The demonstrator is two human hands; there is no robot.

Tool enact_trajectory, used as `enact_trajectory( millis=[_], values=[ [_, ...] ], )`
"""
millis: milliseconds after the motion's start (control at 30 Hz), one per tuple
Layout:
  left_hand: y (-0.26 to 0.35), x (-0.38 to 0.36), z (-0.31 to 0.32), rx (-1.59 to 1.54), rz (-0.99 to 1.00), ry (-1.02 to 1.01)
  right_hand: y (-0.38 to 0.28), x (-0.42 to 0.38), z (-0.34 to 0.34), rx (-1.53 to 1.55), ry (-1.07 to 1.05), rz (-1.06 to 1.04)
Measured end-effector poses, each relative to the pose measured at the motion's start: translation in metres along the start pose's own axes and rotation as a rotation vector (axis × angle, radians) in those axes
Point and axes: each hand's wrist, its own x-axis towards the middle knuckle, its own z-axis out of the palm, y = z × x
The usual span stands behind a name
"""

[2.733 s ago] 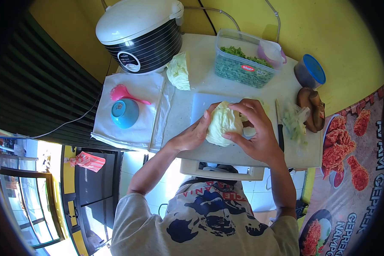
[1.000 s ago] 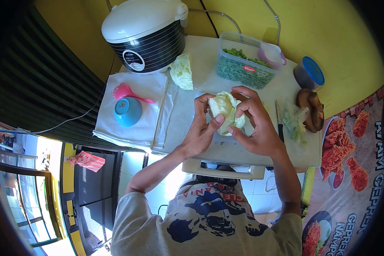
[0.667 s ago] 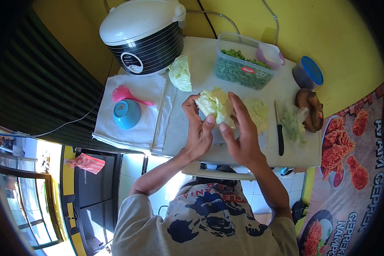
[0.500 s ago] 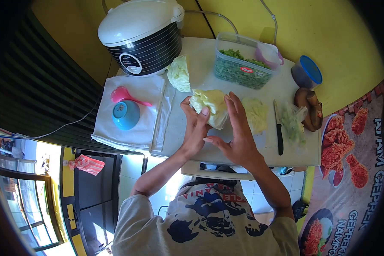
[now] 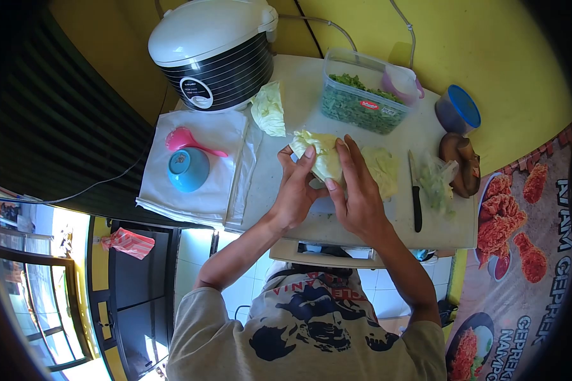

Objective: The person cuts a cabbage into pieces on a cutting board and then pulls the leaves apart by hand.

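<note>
Between my two hands is a pale green-yellow cabbage piece (image 5: 326, 157), held above the middle of the white table. My left hand (image 5: 295, 190) grips its left side, with the thumb on its front face. My right hand (image 5: 361, 193) presses against its right side with fingers and thumb. A loose cabbage leaf (image 5: 269, 109) lies behind and to the left, beside the rice cooker. More pale leaves (image 5: 380, 171) lie just right of my right hand. Further right, a knife (image 5: 417, 206) with a black handle rests on the table.
A rice cooker (image 5: 216, 57) stands back left, near white sheets (image 5: 152, 174) with a blue bowl (image 5: 188, 169) and pink ladle (image 5: 181, 138). Behind are a tub of chopped greens (image 5: 362, 105) and a blue-lidded container (image 5: 457, 109). A bag of greens (image 5: 435, 181) lies right.
My right hand has closed in, and its thumb now touches the cabbage piece. The piece has shifted slightly right and turned between my hands.
</note>
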Motion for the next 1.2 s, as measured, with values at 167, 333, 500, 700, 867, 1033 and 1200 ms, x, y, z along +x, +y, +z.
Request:
enact_trajectory(
  millis=[167,333,500,700,867,1033,1200],
  values=[
    [-0.002,0.001,0.000,0.010,-0.010,-0.007,0.006,-0.002,0.005,-0.028,0.078,-0.023],
    [-0.004,0.007,-0.003,0.229,0.045,-0.007,0.016,-0.003,0.007,0.007,0.090,-0.003],
    [-0.005,0.013,-0.017,0.277,0.126,-0.044,0.021,-0.003,-0.003,0.159,0.008,0.076],
    [0.001,0.012,-0.015,0.278,0.097,-0.088,0.018,0.010,-0.019,0.251,-0.096,0.133],
    [0.010,0.015,-0.021,0.317,0.084,-0.156,0.024,0.010,-0.019,0.278,-0.070,0.144],
    [0.013,0.016,-0.021,0.331,0.090,-0.193,0.023,0.011,-0.020,0.355,-0.033,0.247],
    [0.012,0.018,-0.022,0.298,0.086,-0.220,0.020,0.012,-0.024,0.401,-0.030,0.300]
  ],
)
